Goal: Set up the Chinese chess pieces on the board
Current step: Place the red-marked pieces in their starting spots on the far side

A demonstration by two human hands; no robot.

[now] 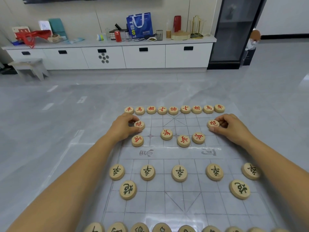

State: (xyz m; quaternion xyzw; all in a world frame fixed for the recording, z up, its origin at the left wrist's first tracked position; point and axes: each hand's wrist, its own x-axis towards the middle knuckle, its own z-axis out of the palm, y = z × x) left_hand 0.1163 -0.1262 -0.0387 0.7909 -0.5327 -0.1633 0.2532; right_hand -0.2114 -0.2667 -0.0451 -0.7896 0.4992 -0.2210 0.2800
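At centre left of the frame, the left cannon piece is pinched between the thumb and curled fingers of the left hand, flat on the board. At centre right, the right cannon piece is gripped likewise by the right hand. Both are placed just below the red back row. Four red soldiers are scattered between the hands.

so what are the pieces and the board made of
Pieces: seemingly pale wood with a matte finish; the characters look carved and filled with red or dark paint, though no grain is clear enough to confirm it. Board: likely a thin clear plastic sheet with printed grey lines, since the marbled floor shows through it and it catches glare.
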